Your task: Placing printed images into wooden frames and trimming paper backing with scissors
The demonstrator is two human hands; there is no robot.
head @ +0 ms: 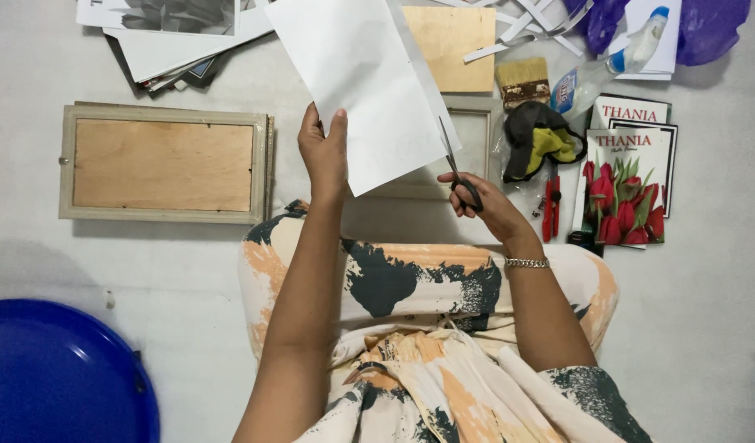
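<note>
My left hand (324, 152) pinches the lower left edge of a white paper sheet (353, 74) and holds it up over the floor. My right hand (484, 205) grips black-handled scissors (458, 168), whose blades point up into the sheet's right edge. A thin strip of paper is parting along that right edge. My right wrist wears a metal bracelet (526, 262). My lap, in a patterned orange, cream and dark cloth, lies below both arms.
A wooden picture frame lying face down (164, 164) is at the left. Another frame (476, 139), a plywood board (451, 45), a brush (522, 80), a glue bottle (615, 57), red pliers (551, 205) and tulip prints (627, 184) lie right. Blue plastic lid (53, 377) lower left.
</note>
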